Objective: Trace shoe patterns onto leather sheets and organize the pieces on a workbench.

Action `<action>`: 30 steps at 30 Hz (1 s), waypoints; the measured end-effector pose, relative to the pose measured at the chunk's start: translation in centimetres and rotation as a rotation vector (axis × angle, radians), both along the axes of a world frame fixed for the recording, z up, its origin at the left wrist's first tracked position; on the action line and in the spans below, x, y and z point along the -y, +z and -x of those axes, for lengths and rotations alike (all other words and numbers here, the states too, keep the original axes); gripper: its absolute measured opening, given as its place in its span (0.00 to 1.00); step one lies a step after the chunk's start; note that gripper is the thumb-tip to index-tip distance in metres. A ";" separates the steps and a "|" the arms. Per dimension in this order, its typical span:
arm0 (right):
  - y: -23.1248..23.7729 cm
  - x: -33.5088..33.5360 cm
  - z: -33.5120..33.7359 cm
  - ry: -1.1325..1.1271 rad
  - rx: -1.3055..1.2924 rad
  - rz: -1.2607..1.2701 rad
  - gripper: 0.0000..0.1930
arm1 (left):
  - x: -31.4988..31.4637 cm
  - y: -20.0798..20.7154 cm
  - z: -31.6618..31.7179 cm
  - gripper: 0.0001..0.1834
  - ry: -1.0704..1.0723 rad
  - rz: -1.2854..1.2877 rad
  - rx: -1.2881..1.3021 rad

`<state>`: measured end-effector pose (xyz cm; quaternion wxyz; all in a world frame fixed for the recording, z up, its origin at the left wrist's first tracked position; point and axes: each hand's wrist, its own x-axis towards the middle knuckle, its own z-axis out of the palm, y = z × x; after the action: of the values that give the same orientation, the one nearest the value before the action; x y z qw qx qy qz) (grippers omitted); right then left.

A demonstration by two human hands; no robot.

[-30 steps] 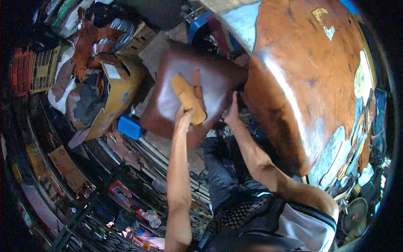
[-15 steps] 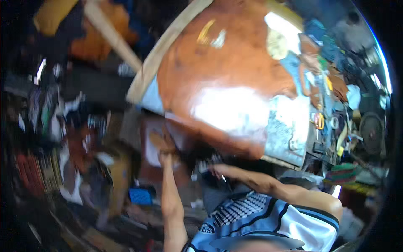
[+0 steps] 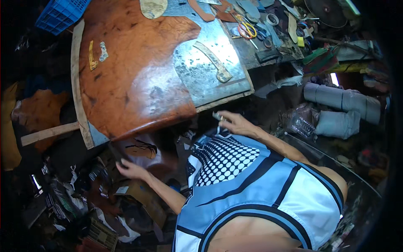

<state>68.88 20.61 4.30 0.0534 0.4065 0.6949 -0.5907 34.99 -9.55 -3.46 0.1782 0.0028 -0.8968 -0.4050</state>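
Note:
A large brown leather sheet covers much of the metal-topped table, its near edge hanging over. Below that edge, my left hand is open, with fingers a little apart and nothing visible in them. Beside it is a tan piece with dark cords, lying on a shiny brown surface. Close to the table's near right corner, my right hand is closed around a small greyish object that I cannot make out. On the leather lie a narrow yellow piece and a small patterned scrap.
A curved pale template lies on the bare metal. Scissors and a tape roll sit among clutter at the far right. A blue crate stands far left. Wrapped rolls lie at right; a cardboard box is at lower left.
The view has turned and sharpened, and the table appears farther left. My left hand, earlier at the tan piece, is now apart from it, to its left. My right hand stays near the table edge.

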 end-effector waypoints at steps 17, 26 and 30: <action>-2.5 -24.8 -10.8 -0.656 -0.252 0.098 0.25 | -52.2 2.0 -15.1 0.39 -1.521 0.707 -0.095; -3.1 -27.0 -12.1 -0.519 -0.086 0.024 0.24 | -52.8 0.5 -15.4 0.39 -1.521 0.771 -0.065; -2.9 -26.7 -10.0 -0.363 0.067 -0.097 0.21 | -52.8 0.1 -13.1 0.34 -1.595 0.747 -0.139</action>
<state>78.87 47.33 1.36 -0.0504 0.5468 0.6357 -0.5426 48.05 43.23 -3.39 -0.1143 -0.7068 -0.6926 -0.0884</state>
